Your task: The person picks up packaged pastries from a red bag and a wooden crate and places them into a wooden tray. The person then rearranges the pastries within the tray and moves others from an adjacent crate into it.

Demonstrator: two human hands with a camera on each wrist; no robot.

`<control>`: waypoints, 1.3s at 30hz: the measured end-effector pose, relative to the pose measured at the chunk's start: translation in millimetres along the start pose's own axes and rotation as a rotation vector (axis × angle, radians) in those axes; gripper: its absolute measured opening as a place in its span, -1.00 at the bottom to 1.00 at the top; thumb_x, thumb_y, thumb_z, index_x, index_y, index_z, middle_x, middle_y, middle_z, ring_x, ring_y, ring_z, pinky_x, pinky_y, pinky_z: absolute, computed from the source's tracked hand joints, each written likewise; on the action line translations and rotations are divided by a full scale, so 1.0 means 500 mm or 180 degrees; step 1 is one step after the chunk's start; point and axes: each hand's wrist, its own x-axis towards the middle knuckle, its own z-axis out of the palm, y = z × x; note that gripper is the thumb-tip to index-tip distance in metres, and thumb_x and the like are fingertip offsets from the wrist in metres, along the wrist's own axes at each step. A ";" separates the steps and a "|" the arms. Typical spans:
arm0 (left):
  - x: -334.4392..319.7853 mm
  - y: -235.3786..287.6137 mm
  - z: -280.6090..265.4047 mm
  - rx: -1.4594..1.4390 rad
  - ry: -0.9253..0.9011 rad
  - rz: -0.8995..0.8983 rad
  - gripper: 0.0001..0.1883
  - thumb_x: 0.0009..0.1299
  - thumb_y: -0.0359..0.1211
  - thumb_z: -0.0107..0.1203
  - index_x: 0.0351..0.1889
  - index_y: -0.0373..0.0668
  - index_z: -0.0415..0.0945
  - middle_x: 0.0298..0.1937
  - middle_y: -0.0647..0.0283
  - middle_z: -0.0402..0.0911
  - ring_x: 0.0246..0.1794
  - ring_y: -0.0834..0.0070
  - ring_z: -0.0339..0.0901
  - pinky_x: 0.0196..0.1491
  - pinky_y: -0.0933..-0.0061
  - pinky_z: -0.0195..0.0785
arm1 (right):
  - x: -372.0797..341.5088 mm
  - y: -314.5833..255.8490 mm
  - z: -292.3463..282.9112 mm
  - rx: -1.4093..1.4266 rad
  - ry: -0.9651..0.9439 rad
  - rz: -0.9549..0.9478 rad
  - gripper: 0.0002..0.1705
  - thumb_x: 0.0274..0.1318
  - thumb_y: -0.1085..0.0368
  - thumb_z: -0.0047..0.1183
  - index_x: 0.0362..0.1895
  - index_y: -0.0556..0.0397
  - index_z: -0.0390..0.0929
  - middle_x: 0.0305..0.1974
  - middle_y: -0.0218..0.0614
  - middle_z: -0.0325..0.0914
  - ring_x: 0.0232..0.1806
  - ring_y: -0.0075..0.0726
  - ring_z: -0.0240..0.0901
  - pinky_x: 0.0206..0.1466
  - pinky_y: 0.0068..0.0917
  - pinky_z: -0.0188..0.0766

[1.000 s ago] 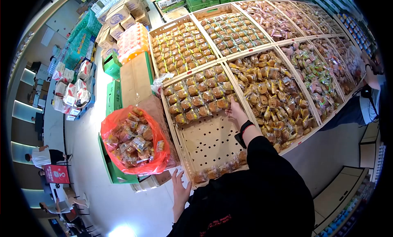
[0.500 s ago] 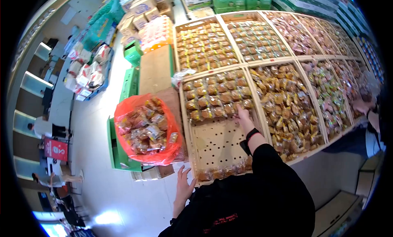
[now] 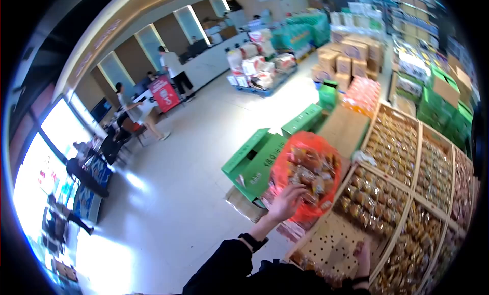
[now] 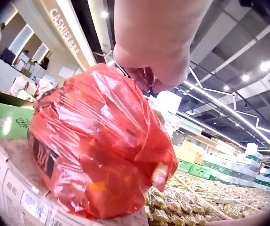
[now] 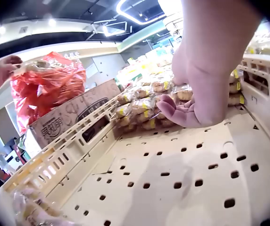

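My left hand (image 3: 288, 202) reaches over the red plastic bag (image 3: 279, 175), fingers loosely bent right at the wrapped cakes (image 3: 305, 155) heaped in its mouth. The left wrist view has the bag's side (image 4: 102, 141) bulging below that hand. Over the bare, perforated floor of a cream plastic crate (image 3: 326, 239) is my right hand (image 3: 362, 255). Its fingers are relaxed and hold nothing in the right wrist view, close in front of stacked rows of clear-wrapped cakes (image 5: 142, 106). More wrapped cakes (image 3: 316, 267) line the crate's near end.
Beneath the bag is a printed carton (image 5: 76, 113), beside an open green box (image 3: 257, 165). More crates of wrapped snacks (image 3: 395, 145) adjoin at the right. Farther off are stacked brown cartons (image 3: 351, 55), a loaded blue pallet (image 3: 265, 89) and people near a counter.
The head view has swung left. My left hand has moved from beside the crate to above the red bag. My right hand has drawn back from the cake rows toward the crate's bare floor.
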 end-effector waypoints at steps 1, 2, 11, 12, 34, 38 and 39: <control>0.012 -0.009 -0.001 0.0078 -0.0319 0.0206 -0.64 0.09 -0.57 -0.02 -0.09 -0.19 0.41 -0.02 0.14 0.40 0.02 0.17 0.35 0.04 0.26 0.27 | -0.009 0.013 0.004 -0.0426 0.0142 -0.0013 -0.58 0.12 -0.16 -0.14 -0.56 -0.15 0.29 -0.71 -0.59 0.18 -0.82 -0.59 -0.02 -0.78 -0.60 -0.07; 0.025 -0.013 0.001 0.0263 -0.0461 0.0336 -0.64 0.07 -0.53 0.03 -0.11 -0.17 0.42 0.00 0.17 0.41 0.04 0.20 0.34 0.05 0.28 0.25 | -0.029 0.023 0.022 -0.0832 0.0314 -0.0043 -0.58 0.15 -0.14 -0.19 -0.47 -0.09 0.34 -0.68 -0.57 0.19 -0.81 -0.58 0.02 -0.77 -0.59 0.01; 0.022 -0.043 0.033 0.0507 -0.0657 0.0387 -0.65 0.02 -0.41 0.14 -0.18 -0.13 0.42 -0.13 0.28 0.45 -0.07 0.30 0.38 0.00 0.32 0.24 | -0.168 -0.010 0.215 -0.1412 -0.0440 -0.0458 -0.74 0.17 0.12 -0.15 -0.29 0.05 0.36 -0.55 -0.39 0.33 -0.67 -0.53 0.21 -0.61 -0.54 0.25; 0.021 -0.043 0.033 0.0535 -0.0720 0.0297 -0.66 0.02 -0.39 0.16 -0.20 -0.13 0.42 -0.19 0.30 0.46 -0.12 0.32 0.40 -0.03 0.33 0.25 | -0.182 -0.024 0.249 -0.1692 -0.0773 -0.0706 -0.75 0.17 0.13 -0.14 -0.29 0.06 0.36 -0.53 -0.37 0.35 -0.64 -0.52 0.26 -0.57 -0.52 0.31; -0.024 0.057 0.009 -0.2702 0.0056 -0.1853 -0.79 0.35 -0.31 -0.02 -0.43 -0.26 0.42 -0.57 0.49 0.34 -0.53 0.79 0.17 -0.48 0.70 0.03 | -0.361 -0.024 0.582 -0.1607 -0.2418 -0.1837 -0.75 0.22 0.26 -0.15 -0.22 0.23 0.42 -0.45 -0.43 0.46 -0.48 -0.59 0.41 -0.45 -0.61 0.37; -0.034 0.069 0.028 -0.2566 -0.0173 -0.1831 -0.79 0.35 -0.30 -0.01 -0.42 -0.27 0.42 -0.57 0.49 0.34 -0.54 0.79 0.16 -0.49 0.70 0.02 | -0.345 -0.023 0.558 -0.2658 -0.1675 -0.3219 -0.77 0.23 0.32 -0.22 -0.23 0.25 0.40 -0.60 -0.31 0.42 -0.60 -0.57 0.38 -0.48 -0.57 0.36; -0.041 0.075 0.034 -0.2518 -0.0313 -0.1836 -0.79 0.34 -0.29 0.00 -0.37 -0.28 0.44 -0.55 0.47 0.37 -0.53 0.79 0.19 -0.48 0.70 0.07 | -0.349 -0.022 0.545 -0.2646 -0.1603 -0.3202 -0.77 0.23 0.32 -0.22 -0.23 0.25 0.40 -0.60 -0.31 0.42 -0.60 -0.57 0.38 -0.48 -0.57 0.36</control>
